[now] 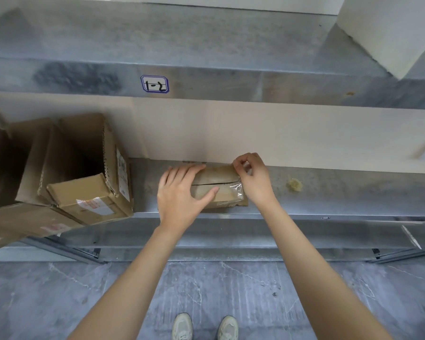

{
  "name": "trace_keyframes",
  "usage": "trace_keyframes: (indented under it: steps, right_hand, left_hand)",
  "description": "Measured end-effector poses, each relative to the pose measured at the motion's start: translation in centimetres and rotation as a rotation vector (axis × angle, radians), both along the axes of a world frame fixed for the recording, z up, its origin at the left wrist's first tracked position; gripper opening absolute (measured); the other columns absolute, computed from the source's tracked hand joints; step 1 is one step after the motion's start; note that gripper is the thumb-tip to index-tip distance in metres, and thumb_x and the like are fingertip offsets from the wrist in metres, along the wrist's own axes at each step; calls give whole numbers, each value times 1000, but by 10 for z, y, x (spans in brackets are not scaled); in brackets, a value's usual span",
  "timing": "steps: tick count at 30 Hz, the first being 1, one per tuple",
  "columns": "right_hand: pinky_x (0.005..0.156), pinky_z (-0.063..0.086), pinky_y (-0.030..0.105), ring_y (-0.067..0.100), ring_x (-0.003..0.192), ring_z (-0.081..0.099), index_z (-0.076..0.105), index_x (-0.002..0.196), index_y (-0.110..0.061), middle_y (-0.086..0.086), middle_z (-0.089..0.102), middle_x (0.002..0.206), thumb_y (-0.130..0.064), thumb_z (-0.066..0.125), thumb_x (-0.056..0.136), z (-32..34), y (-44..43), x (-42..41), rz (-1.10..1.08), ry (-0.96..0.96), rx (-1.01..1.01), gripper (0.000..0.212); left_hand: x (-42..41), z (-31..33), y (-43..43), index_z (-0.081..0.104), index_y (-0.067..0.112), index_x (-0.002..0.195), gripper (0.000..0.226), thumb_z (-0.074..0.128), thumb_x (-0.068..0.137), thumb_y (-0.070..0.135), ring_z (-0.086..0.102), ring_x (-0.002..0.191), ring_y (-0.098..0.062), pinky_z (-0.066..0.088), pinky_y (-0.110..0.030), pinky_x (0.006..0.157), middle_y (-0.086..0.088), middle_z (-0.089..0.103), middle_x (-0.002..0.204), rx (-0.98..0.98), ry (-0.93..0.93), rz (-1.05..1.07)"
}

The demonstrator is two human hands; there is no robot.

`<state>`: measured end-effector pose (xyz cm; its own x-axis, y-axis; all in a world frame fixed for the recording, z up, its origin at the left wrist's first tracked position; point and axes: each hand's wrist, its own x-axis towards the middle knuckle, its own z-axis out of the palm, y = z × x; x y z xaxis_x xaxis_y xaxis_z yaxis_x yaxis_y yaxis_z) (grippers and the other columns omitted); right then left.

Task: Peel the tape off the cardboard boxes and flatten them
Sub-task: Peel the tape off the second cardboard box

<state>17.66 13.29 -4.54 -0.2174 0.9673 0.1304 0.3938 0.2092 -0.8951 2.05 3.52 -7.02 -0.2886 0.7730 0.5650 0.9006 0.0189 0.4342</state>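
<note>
1. The left hand (179, 192) covers the left part of the box (216, 177), hiding that end.
2. The tape (237, 188) is clear and hard to trace; only a glossy patch shows at the box's right end.
3. The larger boxes (84, 168) on the left are cut off by the frame edge, and their stickers are unreadable.
4. The box lies on the shelf (329, 192), between its front edge and the back panel. Bare shelf runs to the right, with a pale wad (295, 184) on it.
5. The left hand lies flat with straight fingers, pressing on the box top. The right hand (253, 177) pinches the tape at the box's far right corner.
6. Count: one small box, three larger boxes as far as shows, two hands, one wad.
</note>
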Motion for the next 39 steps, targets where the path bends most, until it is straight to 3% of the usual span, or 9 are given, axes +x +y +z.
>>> trace_keyframes:
  steps: [5,8,11,16,20,24,29,34,39]
  right_hand:
    - [71,37,5,-8,76,51,58,82,-19,1,58,94,-6,56,94,-3,-13,-5,-66,172,-59,17]
    - [75,41,10,5,84,54,60,88,-17,-5,60,90,-10,55,96,-6,-14,-8,-136,290,-165,12]
    - [79,45,24,12,81,56,64,91,-17,-4,61,84,-19,55,98,-7,-11,-7,-170,415,-272,11]
    - [72,49,22,9,74,60,66,99,-7,0,65,83,-20,61,96,-5,-12,2,-153,430,-281,15]
    - [63,51,17,-3,83,64,64,103,-6,-1,67,100,-17,55,99,1,-15,11,-138,487,-296,15]
    - [82,53,27,13,102,63,65,97,-20,-4,66,113,-19,62,94,-3,-14,18,-66,397,-219,4]
    - [76,47,13,-1,86,64,68,90,-10,-6,69,94,-1,65,89,-2,-16,17,-120,455,-171,10]
    - [79,47,13,1,83,66,70,82,-14,-7,71,84,2,69,84,-4,-14,18,-213,605,-228,16]
    - [78,48,13,1,82,66,69,81,-12,-3,70,87,6,68,84,-1,-14,24,-192,617,-195,19]
  left_hand:
    - [2,0,-2,67,26,113,48,71,79,59,59,104,-14,27,-29,113,11,67,109,-3,3,-13]
    - [2,0,-2,67,26,114,48,71,79,59,59,104,-14,25,-28,113,11,67,109,-6,-2,-8]
    - [1,0,-1,67,26,114,48,72,79,59,59,103,-15,27,-30,113,11,67,109,-7,-5,-2]
    - [0,-1,0,67,27,114,49,71,79,60,59,104,-14,26,-29,113,11,67,109,-12,-3,-2]
    - [-1,1,4,68,28,115,50,68,79,62,59,102,-13,22,-23,112,12,68,107,-31,-17,8]
    - [-2,1,5,68,28,114,49,67,79,63,59,102,-14,27,-27,110,12,68,108,-29,-10,9]
    - [-1,0,5,68,27,113,48,71,78,60,59,102,-15,25,-25,111,11,68,107,-24,-10,7]
    - [-3,-1,5,68,27,114,49,71,78,60,59,101,-14,29,-29,110,11,68,106,-16,-18,6]
    - [-5,-1,8,68,28,113,49,70,78,62,59,102,-13,35,-32,107,12,68,108,-22,-24,5]
